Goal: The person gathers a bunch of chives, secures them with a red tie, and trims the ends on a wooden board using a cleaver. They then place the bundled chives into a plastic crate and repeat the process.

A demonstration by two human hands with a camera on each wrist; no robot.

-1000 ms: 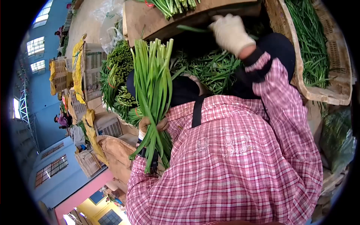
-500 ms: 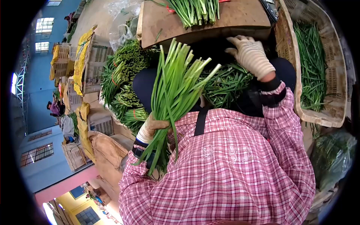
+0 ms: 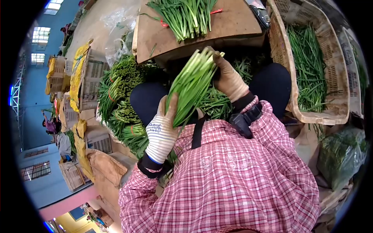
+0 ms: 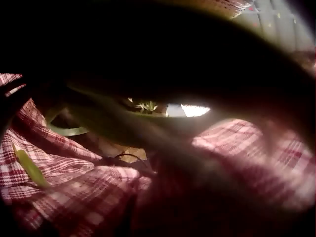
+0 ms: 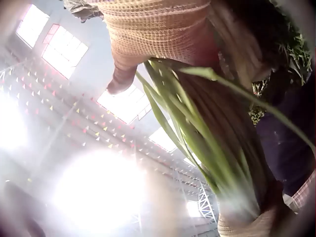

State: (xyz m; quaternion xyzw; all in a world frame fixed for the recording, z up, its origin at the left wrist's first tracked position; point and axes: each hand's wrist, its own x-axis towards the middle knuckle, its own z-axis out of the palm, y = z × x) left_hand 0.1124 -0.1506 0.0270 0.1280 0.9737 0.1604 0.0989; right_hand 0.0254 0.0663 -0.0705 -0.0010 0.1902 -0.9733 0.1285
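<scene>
A bunch of garlic chives [image 3: 192, 87], long flat green leaves with pale cut stem ends, slants up across the lap in the head view. My gloved left hand [image 3: 161, 130] grips its lower part, finger and thumb around the leaves. Up at the stem ends, my gloved right hand [image 3: 232, 80] holds the bunch from the right side, its other fingers hidden behind the stems. In the right wrist view, the chives [image 5: 197, 133] run between the right hand [image 5: 158, 34] above and the left hand [image 5: 254, 224] below. Dark, blurred shapes fill most of the left wrist view.
A tied bunch [image 3: 184, 19] with red bands lies on the brown board [image 3: 233, 27] ahead. Loose greens [image 3: 215, 103] lie between the knees. Several banded bunches [image 3: 120, 83] are piled at left; a crate [image 3: 297, 110] of greens and a clear plastic bag [image 3: 340, 155] are at right.
My right hand has come back from under the board to the stem ends. The left hand has raised the bunch, now more gathered and tilted right, towards the middle.
</scene>
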